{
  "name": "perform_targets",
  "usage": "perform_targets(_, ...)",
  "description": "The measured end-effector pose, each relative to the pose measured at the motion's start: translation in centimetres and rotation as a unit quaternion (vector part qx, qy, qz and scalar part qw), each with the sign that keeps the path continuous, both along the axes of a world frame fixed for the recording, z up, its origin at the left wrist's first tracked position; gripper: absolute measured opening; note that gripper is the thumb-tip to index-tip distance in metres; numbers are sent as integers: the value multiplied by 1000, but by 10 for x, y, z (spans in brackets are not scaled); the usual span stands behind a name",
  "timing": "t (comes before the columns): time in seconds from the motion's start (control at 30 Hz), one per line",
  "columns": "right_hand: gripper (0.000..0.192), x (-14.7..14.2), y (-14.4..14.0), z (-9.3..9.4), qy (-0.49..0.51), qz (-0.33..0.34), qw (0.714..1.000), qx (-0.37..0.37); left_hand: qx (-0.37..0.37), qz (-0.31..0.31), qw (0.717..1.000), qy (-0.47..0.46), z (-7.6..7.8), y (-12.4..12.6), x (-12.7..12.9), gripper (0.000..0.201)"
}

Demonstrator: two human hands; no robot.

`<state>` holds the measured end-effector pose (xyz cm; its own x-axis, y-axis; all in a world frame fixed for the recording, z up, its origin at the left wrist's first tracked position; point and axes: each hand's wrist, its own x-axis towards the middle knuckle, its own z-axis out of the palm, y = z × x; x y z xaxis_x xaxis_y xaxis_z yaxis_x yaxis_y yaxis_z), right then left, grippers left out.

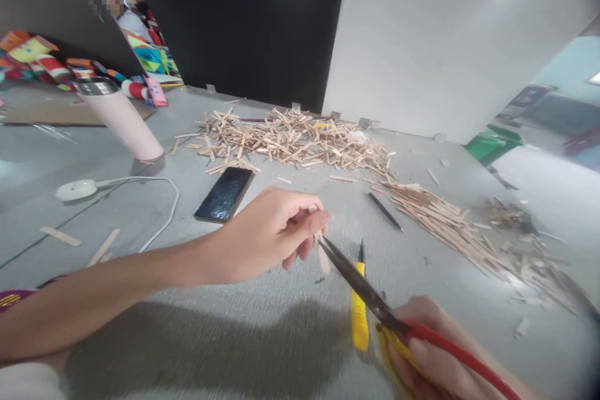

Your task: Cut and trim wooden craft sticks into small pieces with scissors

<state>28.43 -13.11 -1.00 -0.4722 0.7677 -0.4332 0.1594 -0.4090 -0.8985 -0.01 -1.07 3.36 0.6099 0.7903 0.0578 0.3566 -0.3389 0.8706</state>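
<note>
Left hand (267, 231) at frame centre pinches one short wooden stick (323, 257), hanging below fingertips. Right hand (431, 350), lower right, grips red-handled scissors (365, 290); blade tips touch stick. One yellow utility knife (359, 309) beneath blades. One phone (225, 194), one black pen (385, 211), two stick heaps (290, 137) behind.

Pale raw wood stick (323, 256) in my fingers, dull dark metal scissors (359, 284) with glossy red-and-yellow plastic grips, matt grey table (234, 337).
</note>
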Motion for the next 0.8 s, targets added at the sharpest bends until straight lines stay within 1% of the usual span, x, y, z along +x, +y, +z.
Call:
perform_targets(0.17,59,3,2,-9,2,7,1000,3,-1,-11,1000,13,-2,0,-2,33)
perform_targets(0.37,56,1,1,-5,-27,1,1000,1,7,-19,999,29,0,0,-2,33)
perform_targets(0.5,61,1,0,-5,-49,-7,999,-13,15,-18,999,44,0,1,0,33)
perform_targets(0.6,64,0,1,-5,-67,5,998,-17,19,-21,998,54,-2,1,0,35)
perform_targets(0.7,65,0,3,-5,-88,23,996,1,28,-22,997,65,-5,1,-1,39)
perform_targets(0.8,68,1,1,-10,-110,29,993,24,47,-16,996,78,-9,1,0,42)
